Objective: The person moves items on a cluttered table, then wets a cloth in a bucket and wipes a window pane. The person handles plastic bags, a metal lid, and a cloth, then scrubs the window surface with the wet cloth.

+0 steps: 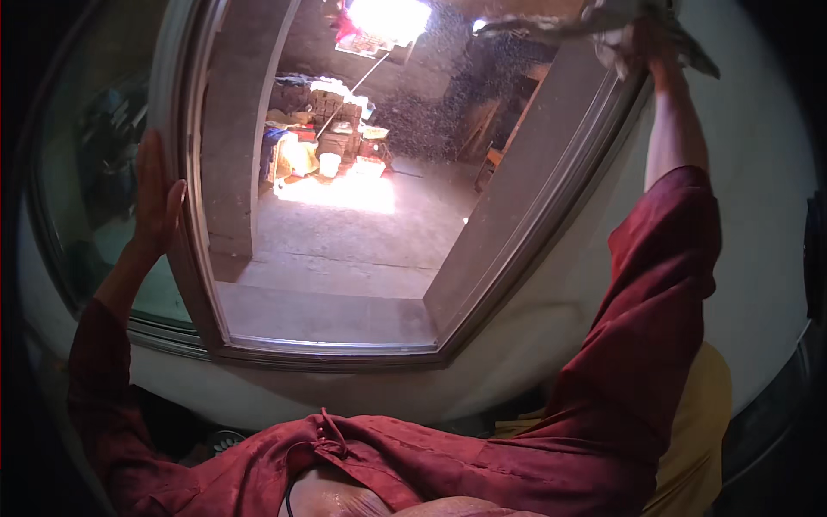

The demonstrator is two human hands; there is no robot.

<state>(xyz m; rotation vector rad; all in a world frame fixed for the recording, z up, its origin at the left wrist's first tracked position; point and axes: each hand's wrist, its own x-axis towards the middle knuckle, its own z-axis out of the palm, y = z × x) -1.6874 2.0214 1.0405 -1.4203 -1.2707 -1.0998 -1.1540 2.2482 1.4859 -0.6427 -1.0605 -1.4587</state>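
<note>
My left hand [155,203] rests with straight fingers against the metal sash frame [173,123] on the window's left side, its thumb near the frame's inner edge. High at the upper right, my right hand [649,45] grips a crumpled greyish cloth [610,32]. That cloth lies over the upper right part of the window frame [549,213], and its loose end trails to the left across the opening. Part of the right hand is hidden by the cloth and blurred.
Glass [97,194] fills the left side. Past the window sill [323,316] is a concrete floor [349,239] with stacked bricks [333,110], a white bucket [329,165] and sacks in bright light. A pale wall [756,226] surrounds the frame; yellow fabric [698,413] is at lower right.
</note>
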